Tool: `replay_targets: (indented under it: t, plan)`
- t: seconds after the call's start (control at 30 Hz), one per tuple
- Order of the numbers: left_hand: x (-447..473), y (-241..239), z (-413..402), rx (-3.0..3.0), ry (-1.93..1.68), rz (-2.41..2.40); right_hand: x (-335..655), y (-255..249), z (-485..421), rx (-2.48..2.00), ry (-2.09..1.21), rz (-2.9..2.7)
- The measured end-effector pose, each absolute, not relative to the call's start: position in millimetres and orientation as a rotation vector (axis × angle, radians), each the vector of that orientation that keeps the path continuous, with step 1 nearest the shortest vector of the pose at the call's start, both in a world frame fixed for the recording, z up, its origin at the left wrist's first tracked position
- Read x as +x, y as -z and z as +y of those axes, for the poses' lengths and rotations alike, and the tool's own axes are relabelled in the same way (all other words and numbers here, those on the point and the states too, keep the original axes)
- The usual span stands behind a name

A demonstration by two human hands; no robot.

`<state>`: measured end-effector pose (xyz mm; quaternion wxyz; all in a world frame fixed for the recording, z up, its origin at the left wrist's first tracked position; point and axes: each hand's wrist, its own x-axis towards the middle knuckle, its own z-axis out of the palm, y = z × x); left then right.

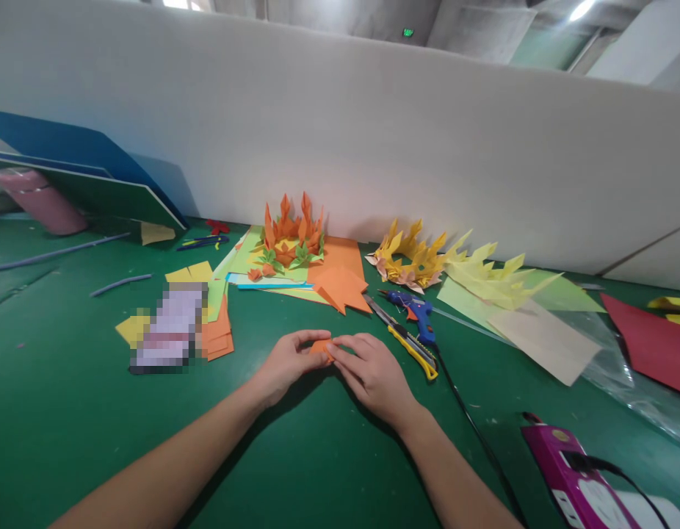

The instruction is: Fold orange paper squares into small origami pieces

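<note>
A small piece of orange paper (321, 350) is held between both hands, low over the green table. My left hand (290, 361) pinches its left side between thumb and fingers. On its right side, the fingertips of my right hand (367, 367) press on it. The fingers cover much of the paper, so its folds are hard to make out. Just beyond the hands lie larger sheets of orange paper (340, 286) with pointed edges. A utility knife (411, 345) with a yellow handle and a blue glue gun (420, 312) rest right of my right hand.
An orange paper crown (293, 235) and a yellow paper crown (409, 257) stand near the white partition (340, 139). At left are a blurred-out phone (172, 323) and orange paper squares (217, 334). A magenta power strip (571, 470) with a plugged-in cord sits at lower right.
</note>
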<state>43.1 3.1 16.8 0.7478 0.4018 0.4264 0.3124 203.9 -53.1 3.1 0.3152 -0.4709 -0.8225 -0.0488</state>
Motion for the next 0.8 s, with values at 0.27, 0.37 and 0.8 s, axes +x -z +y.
replay_targets:
  t: [0.27,0.37,0.8]
  plan:
    - [43,-15,3,0.881,-0.682,0.925,203,-3,-53,-1.245,0.152,-2.172]
    - [43,-14,4,0.915,-0.694,0.932,202,-2,-54,-1.256,0.094,-2.142]
    - [50,-15,-8,1.304,-0.868,0.907,200,9,-46,-1.308,-0.718,-1.354]
